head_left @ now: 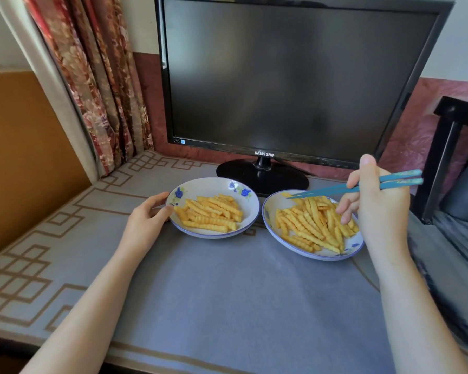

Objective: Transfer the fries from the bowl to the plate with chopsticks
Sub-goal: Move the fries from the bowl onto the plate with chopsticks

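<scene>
Fries in two dishes on a cloth-covered table (241, 292) beside a flowered curtain (100, 90).
A grey-blue cloth with a tan key border; a dark monitor (295, 76) stands behind. Crinkle-cut fries (211, 214) lie in the left dish (208, 187) and right dish (269, 211), both shallow white china. The left grip (146, 220) curls on the left dish's rim; the right grip (376, 206) pinches teal chopsticks (330, 189) over the right dish.
</scene>
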Demonstrator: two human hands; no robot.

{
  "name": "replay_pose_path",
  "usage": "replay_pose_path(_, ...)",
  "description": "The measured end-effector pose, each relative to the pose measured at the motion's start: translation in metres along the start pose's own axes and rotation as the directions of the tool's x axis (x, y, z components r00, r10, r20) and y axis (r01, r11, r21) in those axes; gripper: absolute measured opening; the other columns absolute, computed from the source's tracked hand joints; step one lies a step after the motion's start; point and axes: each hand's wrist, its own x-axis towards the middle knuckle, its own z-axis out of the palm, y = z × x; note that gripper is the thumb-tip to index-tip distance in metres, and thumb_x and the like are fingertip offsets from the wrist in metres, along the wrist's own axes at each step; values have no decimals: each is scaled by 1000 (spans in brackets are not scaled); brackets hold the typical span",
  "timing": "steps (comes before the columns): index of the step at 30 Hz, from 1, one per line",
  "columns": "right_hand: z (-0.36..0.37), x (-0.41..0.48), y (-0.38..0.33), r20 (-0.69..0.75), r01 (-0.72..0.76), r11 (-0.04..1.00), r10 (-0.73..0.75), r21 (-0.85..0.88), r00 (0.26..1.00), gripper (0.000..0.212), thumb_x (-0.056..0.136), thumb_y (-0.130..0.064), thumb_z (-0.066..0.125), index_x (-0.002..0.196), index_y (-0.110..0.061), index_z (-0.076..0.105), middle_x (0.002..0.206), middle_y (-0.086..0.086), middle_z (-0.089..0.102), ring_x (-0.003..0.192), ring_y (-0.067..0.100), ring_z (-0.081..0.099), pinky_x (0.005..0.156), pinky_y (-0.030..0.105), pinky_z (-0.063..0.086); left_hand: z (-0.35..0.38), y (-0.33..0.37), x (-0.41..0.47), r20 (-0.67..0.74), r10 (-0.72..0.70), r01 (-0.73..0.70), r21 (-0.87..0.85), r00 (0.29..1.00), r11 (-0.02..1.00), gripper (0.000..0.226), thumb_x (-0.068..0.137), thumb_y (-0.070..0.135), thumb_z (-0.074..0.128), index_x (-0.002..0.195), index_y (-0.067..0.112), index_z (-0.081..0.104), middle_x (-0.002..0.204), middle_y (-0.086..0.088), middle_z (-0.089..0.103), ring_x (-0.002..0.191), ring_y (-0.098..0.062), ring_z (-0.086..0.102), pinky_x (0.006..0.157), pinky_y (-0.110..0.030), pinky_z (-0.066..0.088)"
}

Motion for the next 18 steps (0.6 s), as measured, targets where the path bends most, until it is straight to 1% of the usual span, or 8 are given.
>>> replay_pose_path(3,0,-1,-5,-32,-15,995,18,100,999,46,102,-38,39,66,-11,48,38,9,51,28,23,42,36,21,32,0,-1,0,4,-4,4,3,1000,1000,32,92,18,57,124,20,60,109,2,66,98,-18,64,92,-32,46)
replay_pose_path(6,6,-7,-10,-17,-53,976,58,210,998,45,103,-35,36,67,-11,47,39,10,53,28,20,44,35,20,26,0,-1,1,4,-10,10,-2,1000,1000,30,92,19,58,121,24,60,112,1,67,100,-20,64,98,-37,47)
replay_pose_path(8,16,-15,-13,33,-82,966,76,247,997,43,103,-34,36,69,-10,47,40,9,53,29,20,45,36,23,25,0,-1,1,2,-9,9,-4,1000,1000,30,92,19,58,121,24,60,113,0,67,98,-19,65,98,-38,47)
replay_pose_path(11,33,-29,-12,135,-114,963,82,245,987,43,103,-34,37,68,-11,47,41,10,54,31,22,46,39,24,27,0,-1,1,4,-11,11,-4,1000,1000,32,92,19,58,123,22,60,114,0,66,97,-19,65,98,-38,47)
replay_pose_path(14,47,-42,-10,237,-142,956,80,257,968,43,102,-33,38,67,-11,48,42,12,54,32,23,46,38,20,29,-1,-2,1,4,-15,15,-11,1000,1000,32,92,19,59,123,22,60,114,0,67,98,-19,65,99,-41,47)
replay_pose_path(18,59,-53,-8,329,-178,935,72,306,942,42,103,-29,37,68,-8,48,43,12,55,32,21,48,36,17,31,-1,-3,2,6,-3,4,-33,1000,999,27,91,17,59,116,26,60,112,0,68,96,-17,65,99,-42,48)
